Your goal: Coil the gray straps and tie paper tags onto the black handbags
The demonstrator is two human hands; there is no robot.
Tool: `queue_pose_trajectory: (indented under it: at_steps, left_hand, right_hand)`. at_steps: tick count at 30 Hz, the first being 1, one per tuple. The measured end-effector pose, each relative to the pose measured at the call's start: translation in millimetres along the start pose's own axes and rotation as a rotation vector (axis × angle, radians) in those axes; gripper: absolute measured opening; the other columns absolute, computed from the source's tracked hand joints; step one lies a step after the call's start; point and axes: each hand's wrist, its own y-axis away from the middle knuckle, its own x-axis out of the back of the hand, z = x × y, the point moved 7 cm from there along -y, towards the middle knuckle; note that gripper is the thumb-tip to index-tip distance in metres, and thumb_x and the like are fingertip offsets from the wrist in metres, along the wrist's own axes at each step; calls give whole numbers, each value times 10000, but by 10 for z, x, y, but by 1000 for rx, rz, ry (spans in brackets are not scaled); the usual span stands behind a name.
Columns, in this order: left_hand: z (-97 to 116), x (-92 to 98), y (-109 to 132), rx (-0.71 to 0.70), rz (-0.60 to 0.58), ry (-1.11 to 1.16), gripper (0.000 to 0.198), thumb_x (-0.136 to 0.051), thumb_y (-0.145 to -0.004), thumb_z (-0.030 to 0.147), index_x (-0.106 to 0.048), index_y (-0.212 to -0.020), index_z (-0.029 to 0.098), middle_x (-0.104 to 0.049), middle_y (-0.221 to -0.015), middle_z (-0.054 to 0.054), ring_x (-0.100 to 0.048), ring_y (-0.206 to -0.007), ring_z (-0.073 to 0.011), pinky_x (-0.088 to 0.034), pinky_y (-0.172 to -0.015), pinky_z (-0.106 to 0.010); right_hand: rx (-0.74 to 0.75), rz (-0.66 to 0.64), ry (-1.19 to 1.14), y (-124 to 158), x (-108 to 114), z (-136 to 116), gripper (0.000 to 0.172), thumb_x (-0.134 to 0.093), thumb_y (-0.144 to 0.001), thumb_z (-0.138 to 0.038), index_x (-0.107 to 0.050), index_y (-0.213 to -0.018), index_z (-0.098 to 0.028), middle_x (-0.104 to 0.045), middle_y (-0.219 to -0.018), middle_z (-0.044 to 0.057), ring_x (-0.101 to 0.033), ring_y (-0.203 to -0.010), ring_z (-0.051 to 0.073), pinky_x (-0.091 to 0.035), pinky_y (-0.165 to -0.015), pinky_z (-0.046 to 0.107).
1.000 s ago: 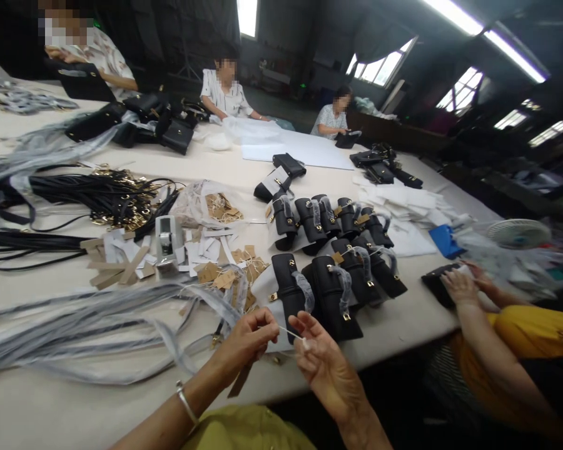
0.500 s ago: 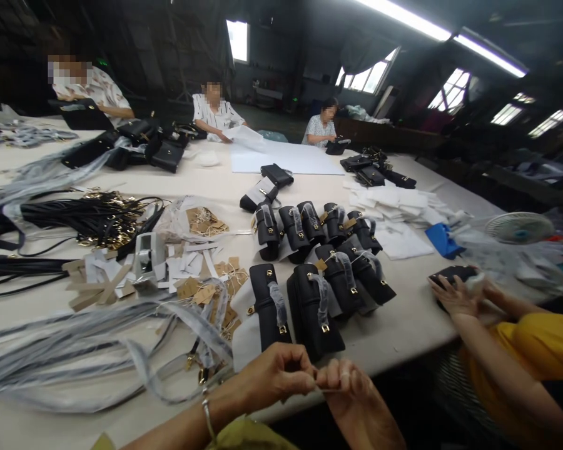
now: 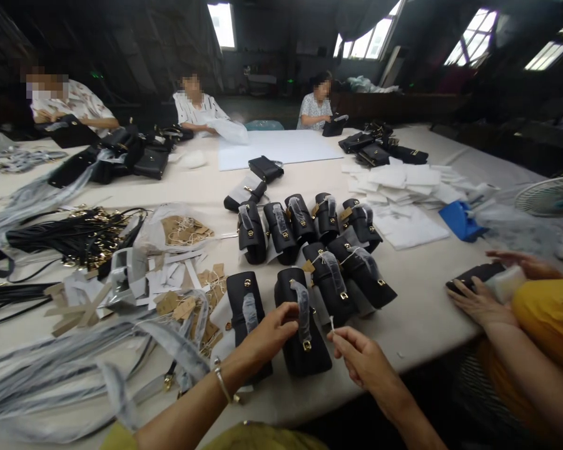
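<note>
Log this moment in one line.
left hand: near wrapped handle | right hand: pinching white string | nearby: black bags, brown tags

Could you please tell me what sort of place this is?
Probably a bag workshop or small factory: many similar black bags stand in rows on a big table, with heaps of black straps and brown tags beside them, and several people work around it.

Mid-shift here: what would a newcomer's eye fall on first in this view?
Probably the cluster of black bags with plastic-wrapped handles, grouped in the centre of the view. Next, perhaps the right hand, pinching a white string beside them. The bright blue object stands out toward the right.
</note>
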Motion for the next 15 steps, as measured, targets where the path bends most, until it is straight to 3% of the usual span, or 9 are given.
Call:
queue_pose_trajectory:
  at_steps: [4,7,11,15]
  left_hand:
    - [-24,-47,-124,85,75,217,319,-611,-812,283,-621,-1099,145,-668,-1030,-77,-617,-939,-199,-443,-937,-340]
    - [-50,-15,-217,111,94,170,232,-597,-812,269,-648,-989,129,-656,-844,-39,-595,-776,-160,-446,-812,-286]
    - [-73,51,-301,59,78,-52,189,-563,-800,215,-669,-944,155,-621,-869,-23,-538,-701,-135,-420,-679,-248]
    - [69,119,-327,-104,111,-511,150,-517,-812,139,-656,-768,174,-620,-843,-38,-547,-717,-157,-409,-685,-254]
  right_hand:
    - [3,-25,12,-227,-37,56,415,-708,-704,-541,-696,-860,-156,-561,-612,-28,-293,-379,35,-158,-375,196]
    - [24,-72,80,-342,-65,-22,335,-673,-750,-472,-713,-895,-173,-554,-585,-31,-319,-411,60,-208,-393,202]
    - [114,-310,165,-473,-314,-244,203,-591,-822,-318,-732,-912,-202,-572,-576,-32,-453,-515,106,-338,-493,213]
    - [116,-493,158,-610,-562,-370,218,-533,-862,-261,-736,-898,-191,-566,-616,-34,-397,-471,70,-260,-447,197]
